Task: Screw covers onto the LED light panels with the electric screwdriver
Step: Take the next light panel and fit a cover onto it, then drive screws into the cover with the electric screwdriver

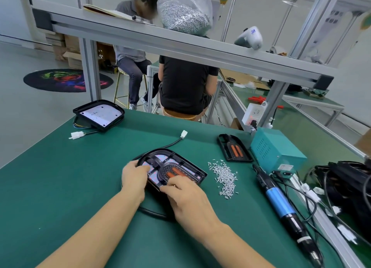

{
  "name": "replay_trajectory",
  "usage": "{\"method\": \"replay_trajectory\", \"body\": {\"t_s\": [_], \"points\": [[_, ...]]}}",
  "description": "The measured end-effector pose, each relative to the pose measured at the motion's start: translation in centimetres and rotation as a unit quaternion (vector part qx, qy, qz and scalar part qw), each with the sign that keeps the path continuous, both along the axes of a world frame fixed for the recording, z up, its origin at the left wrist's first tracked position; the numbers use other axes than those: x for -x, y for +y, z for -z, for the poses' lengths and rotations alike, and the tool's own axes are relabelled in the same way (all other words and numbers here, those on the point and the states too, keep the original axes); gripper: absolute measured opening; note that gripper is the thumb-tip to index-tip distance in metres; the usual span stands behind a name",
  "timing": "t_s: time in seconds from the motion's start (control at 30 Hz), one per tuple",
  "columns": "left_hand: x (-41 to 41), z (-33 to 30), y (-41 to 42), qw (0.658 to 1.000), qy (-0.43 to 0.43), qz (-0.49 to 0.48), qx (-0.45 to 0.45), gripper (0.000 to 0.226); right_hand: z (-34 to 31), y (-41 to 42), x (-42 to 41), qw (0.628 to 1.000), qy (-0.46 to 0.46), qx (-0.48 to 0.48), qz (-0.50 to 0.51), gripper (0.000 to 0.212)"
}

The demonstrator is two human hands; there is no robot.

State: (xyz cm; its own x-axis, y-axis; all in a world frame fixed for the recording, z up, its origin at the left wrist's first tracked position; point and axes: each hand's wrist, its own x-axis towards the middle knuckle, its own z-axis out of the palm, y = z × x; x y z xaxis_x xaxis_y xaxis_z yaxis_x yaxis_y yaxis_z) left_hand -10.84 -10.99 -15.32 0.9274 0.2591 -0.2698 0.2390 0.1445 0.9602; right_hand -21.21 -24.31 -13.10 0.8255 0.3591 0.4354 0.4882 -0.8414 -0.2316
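Both forearms reach in from the near edge of the green bench [60, 187] and meet over the LED light panel [192, 172], which lies flat mid-bench and serves as the landmark. On its left edge the left hand [134, 177] curls its fingers [143, 168] round the rim, apparently to keep the housing from sliding. At the near right corner the right hand [185, 195] lays bent fingers on the black cover [170, 167] with its orange strips, seemingly pressing it down into place so the screw holes line up. Whether anything small is pinched there, I cannot tell.

Just right of the panel lies a loose pile of screws [224, 177], within easy reach. Farther right, the electric screwdriver [281, 201] rests untouched, so no driving appears under way yet. Beyond the screws, a spare cover [233, 148] waits. Far left and back of the panel sits another panel [100, 114], without a cover.
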Motion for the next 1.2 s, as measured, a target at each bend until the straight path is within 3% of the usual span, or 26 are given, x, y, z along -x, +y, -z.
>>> {"method": "replay_trajectory", "body": {"t_s": [0.1, 0.23, 0.4, 0.57, 0.63, 0.7, 0.8, 0.97, 1.2], "points": [[0.1, 0.0, 1.1, 0.96, -0.023, 0.027, -0.278, 0.015, -0.5, -3.2, 0.3, 0.997, 0.001, -0.067, 0.038, 0.024], [-0.2, -0.1, 1.3, 0.911, -0.041, 0.067, -0.404, 0.024, -1.2, -9.5, 0.7, 0.971, 0.055, -0.107, 0.208, 0.029], [-0.8, -1.0, 1.9, 0.885, -0.059, 0.11, -0.449, 0.033, -1.3, -16.7, 1.6, 0.891, 0.134, -0.035, 0.432, 0.044], [-1.5, -2.9, 2.0, 0.847, -0.036, 0.144, -0.51, 0.037, -0.8, -19.5, 2.6, 0.831, 0.242, 0.011, 0.5, 0.038], [-1.5, -4.0, 0.9, 0.815, -0.108, 0.108, -0.56, 0.041, -0.8, -19.9, 2.4, 0.824, 0.266, 0.006, 0.501, 0.036], [-1.1, -5.5, -1.6, 0.791, -0.234, 0.107, -0.556, 0.032, -1.0, -20.2, 2.2, 0.82, 0.278, 0.001, 0.501, 0.035], [-0.4, -7.4, -6.7, 0.756, -0.339, 0.234, -0.509, 0.02, -1.1, -20.4, 2.2, 0.814, 0.287, -0.009, 0.504, 0.05], [-0.9, -7.1, -13.2, 0.638, -0.277, 0.418, -0.585, 0.026, -0.3, -20.4, 2.5, 0.808, 0.29, -0.012, 0.513, 0.069], [-0.8, -5.2, -15.8, 0.594, -0.218, 0.442, -0.636, 0.028, 0.7, -20.3, 2.4, 0.822, 0.262, -0.006, 0.505, 0.059]]}}
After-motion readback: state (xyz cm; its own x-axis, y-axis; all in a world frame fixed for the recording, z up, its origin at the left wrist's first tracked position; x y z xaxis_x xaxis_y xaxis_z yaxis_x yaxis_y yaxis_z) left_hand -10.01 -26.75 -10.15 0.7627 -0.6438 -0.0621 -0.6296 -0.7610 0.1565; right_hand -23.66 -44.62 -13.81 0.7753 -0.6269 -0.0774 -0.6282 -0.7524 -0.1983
